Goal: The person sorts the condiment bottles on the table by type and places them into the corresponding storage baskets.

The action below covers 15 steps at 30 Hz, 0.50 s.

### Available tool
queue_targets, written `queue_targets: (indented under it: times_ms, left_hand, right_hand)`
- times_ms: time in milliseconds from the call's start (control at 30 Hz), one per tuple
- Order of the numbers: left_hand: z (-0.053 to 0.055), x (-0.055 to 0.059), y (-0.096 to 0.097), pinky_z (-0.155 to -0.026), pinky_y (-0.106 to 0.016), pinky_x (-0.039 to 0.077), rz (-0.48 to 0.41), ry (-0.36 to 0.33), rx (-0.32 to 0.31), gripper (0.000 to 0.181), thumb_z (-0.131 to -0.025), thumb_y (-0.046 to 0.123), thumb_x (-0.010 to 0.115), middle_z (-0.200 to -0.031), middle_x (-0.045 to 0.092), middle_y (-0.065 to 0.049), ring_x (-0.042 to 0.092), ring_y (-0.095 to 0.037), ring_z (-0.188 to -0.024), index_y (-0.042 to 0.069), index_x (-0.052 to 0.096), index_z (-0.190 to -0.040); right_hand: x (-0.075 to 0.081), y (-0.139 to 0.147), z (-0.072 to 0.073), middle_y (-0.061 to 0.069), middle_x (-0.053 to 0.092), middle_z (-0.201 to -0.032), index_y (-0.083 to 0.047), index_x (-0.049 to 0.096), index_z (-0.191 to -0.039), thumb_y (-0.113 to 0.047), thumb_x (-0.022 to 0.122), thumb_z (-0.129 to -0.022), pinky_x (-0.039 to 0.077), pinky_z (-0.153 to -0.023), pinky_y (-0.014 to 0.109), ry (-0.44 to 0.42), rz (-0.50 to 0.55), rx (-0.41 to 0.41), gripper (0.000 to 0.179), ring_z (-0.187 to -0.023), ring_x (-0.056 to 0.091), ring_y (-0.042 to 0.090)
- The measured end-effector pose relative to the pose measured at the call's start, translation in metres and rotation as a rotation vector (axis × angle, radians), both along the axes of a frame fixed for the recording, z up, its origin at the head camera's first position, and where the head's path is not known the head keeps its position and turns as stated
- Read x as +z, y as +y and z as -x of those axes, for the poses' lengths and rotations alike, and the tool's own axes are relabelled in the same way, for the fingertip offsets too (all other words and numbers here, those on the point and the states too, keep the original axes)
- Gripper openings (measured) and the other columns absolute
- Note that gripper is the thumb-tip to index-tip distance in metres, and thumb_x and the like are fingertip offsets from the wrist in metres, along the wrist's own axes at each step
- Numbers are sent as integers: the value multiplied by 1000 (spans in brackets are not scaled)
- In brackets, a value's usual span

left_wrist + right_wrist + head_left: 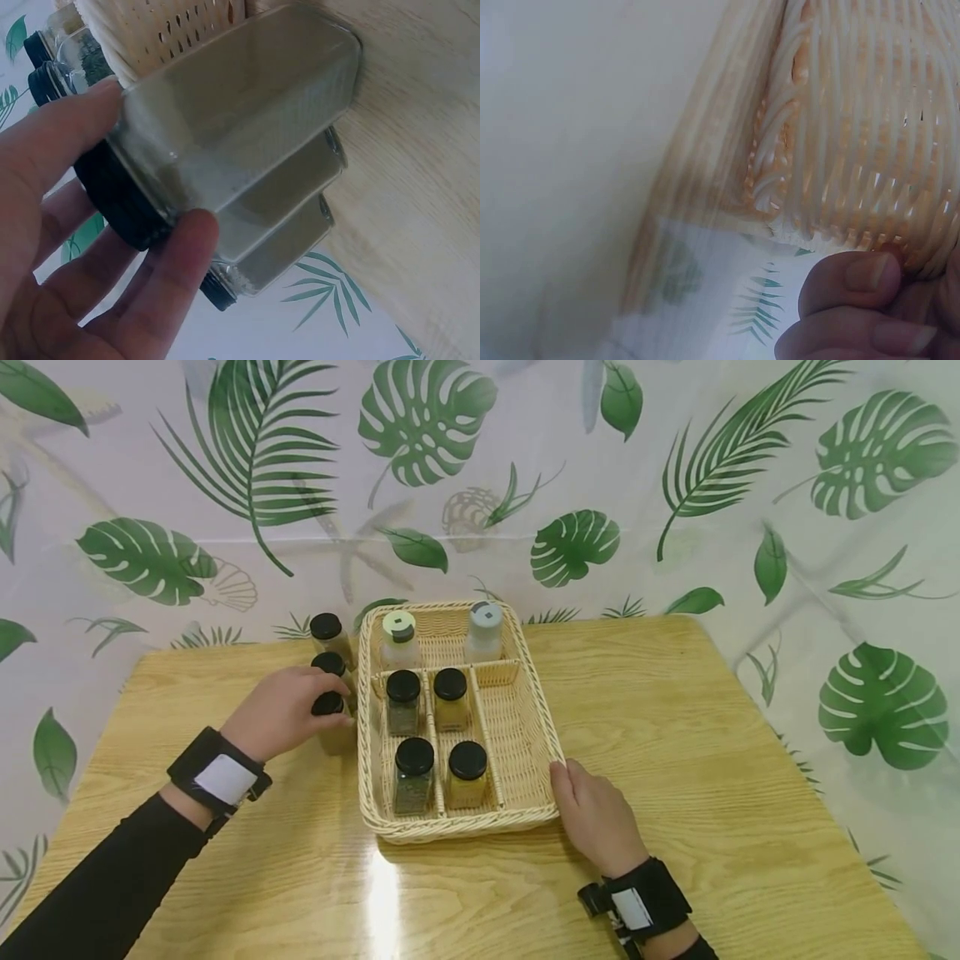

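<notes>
Jar [240, 105], square-sided and clear-walled, filled with something brownish, stands left of centre in the head view, just beside the wicker basket [472, 827], and your left hand [288, 714] has it: thumb and finger pinch around the lid and shoulder, likely because the neighbours leave the top easiest to reach. Two more jars [326, 627] line up behind it, black-lidded too. Over at the basket's lower right corner, your right hand [600, 818] grips the woven rim, presumably so the light frame won't slide on that smooth wood-grain table [652, 693]. Mid-frame, wicker dividers [497, 672] split green-flecked jars [402, 714] from yellow-filled jars [452, 714], apparently sorted by contents; round-capped bottles [485, 627] take the top compartment.
</notes>
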<state>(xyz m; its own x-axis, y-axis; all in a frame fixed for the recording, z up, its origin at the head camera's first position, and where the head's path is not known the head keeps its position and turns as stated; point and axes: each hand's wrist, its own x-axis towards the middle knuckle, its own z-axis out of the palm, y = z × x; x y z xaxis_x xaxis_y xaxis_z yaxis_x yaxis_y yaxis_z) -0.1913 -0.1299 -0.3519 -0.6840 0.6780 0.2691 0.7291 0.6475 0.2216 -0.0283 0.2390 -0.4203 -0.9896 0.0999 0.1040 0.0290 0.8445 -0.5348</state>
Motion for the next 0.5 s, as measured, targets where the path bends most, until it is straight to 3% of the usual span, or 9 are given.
queue_targets:
  times_ms: [200,500]
  left_hand:
    - [0,5,-1,-68,-40,49,21,-39,-6,32,-76,30,79,-91,68,-5,61,-22,-79,7,71,-98]
    - [-1,7,-4,-69,-41,51,2,-34,-11,29,-76,28,79,-90,69,-3,63,-22,-81,8,72,-96]
  right_hand:
    - [0,0,0,-1,31,-53,-12,44,-73,-45,23,-104,23,-42,29,-3,2,3,49,-43,26,13]
    - [2,0,0,-1,30,-53,-11,43,-73,-43,24,-104,23,-42,29,-6,5,2,49,-43,25,13]
